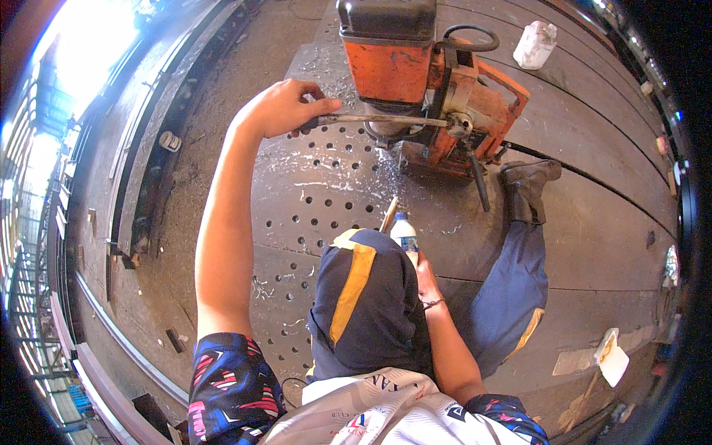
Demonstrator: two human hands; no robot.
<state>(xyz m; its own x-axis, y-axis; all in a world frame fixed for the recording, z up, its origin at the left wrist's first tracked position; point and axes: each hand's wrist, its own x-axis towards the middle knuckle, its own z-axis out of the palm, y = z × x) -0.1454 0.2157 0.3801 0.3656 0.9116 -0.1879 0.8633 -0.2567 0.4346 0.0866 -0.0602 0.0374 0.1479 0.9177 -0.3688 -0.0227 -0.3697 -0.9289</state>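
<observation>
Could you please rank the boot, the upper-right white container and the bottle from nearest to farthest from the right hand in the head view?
1. Bottle, held in the right hand.
2. Boot, ahead and to the right.
3. White container, upper right, beyond the orange machine.

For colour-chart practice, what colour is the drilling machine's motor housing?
The motor housing is orange, black on top, clearest in the head view.

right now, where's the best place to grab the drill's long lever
Probably its outer end, coming from the left: the slim lever juts that way, past the orange body of the drill. The left grip is at that end.
</observation>
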